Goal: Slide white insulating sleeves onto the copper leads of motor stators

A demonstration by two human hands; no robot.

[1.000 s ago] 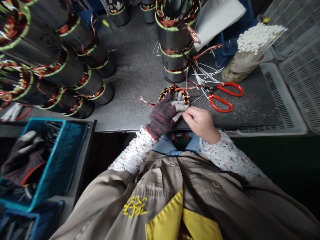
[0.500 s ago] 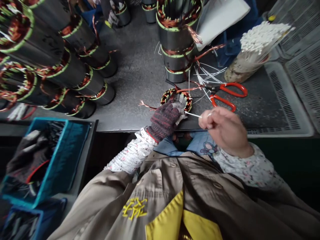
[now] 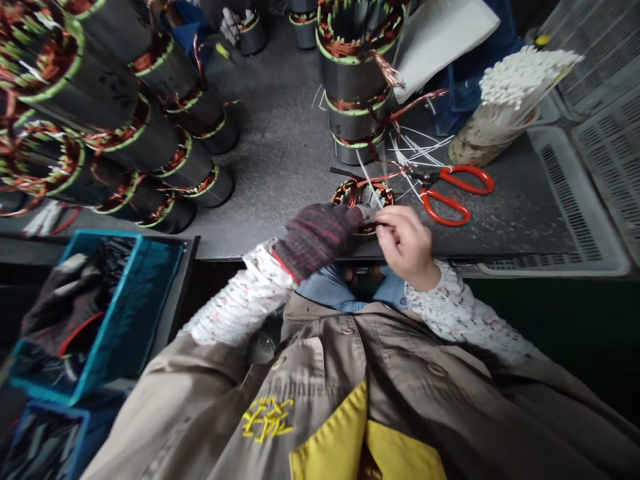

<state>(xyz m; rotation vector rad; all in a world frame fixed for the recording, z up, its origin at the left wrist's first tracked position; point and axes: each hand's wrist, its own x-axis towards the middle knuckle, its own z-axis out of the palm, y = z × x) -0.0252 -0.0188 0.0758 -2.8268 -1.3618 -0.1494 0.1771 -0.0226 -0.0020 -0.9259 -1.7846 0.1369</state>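
Observation:
My left hand [image 3: 320, 237], in a dark knit glove with grey fingertips, lies over the near side of a small wire-wound stator [image 3: 341, 192]. Its fingers are closed at the rim, and what they grip is hidden. My bare right hand [image 3: 406, 247] pinches a thin white cable tie [image 3: 369, 177] right beside the gloved fingertips. The tie slants up and away across the stator's opening. Copper leads and a dark sleeve stick out from the stator's far rim. Much of its near side is covered by my hands.
Red-handled scissors [image 3: 457, 193] lie right of the stator near loose white strips [image 3: 417, 150]. Behind stands a stator stack [image 3: 355, 80]; more stacks [image 3: 170, 147] are at left. A tub of cable ties [image 3: 493, 127] stands right, a teal bin [image 3: 155, 307] front left.
My right hand has moved left and in to the stator's rim, beside my left fingertips. The tie, earlier pulled out to the right, now points away from me. The stator has shifted slightly right.

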